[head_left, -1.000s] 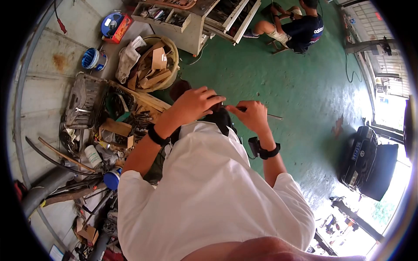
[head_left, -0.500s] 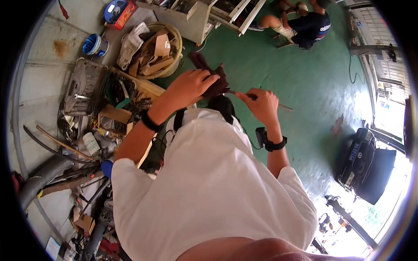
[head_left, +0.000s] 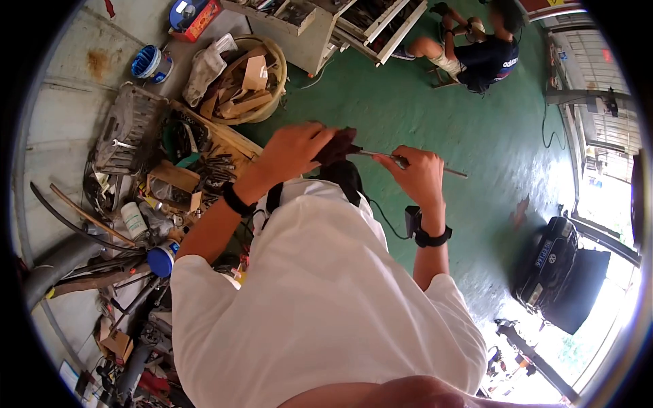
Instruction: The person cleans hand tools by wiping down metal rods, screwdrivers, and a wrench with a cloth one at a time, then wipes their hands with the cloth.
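A dark maroon cloth [head_left: 338, 147] is bunched in my left hand [head_left: 294, 151], whose fingers are closed round it. One end of a slim metal rod [head_left: 454, 173] goes into the cloth. My right hand [head_left: 420, 178] grips the rod along its length, and the other end sticks out to the right past my fingers. The rod's exact kind does not show, since my hand covers its middle and the cloth covers its left end. Both hands are in front of my waist, a short way apart.
To the left, a round tub [head_left: 277, 88] holds cardboard scraps, near a grey crate [head_left: 129, 129] and a blue-lidded container [head_left: 163, 260]. Open drawers [head_left: 381, 30] stand ahead. A seated person [head_left: 486, 58] is at the upper right. A black car [head_left: 552, 255] is on the right.
The cloth, hanging loosely up and left before, is now bunched round the rod's left end. More of the rod shows on both sides of my right hand.
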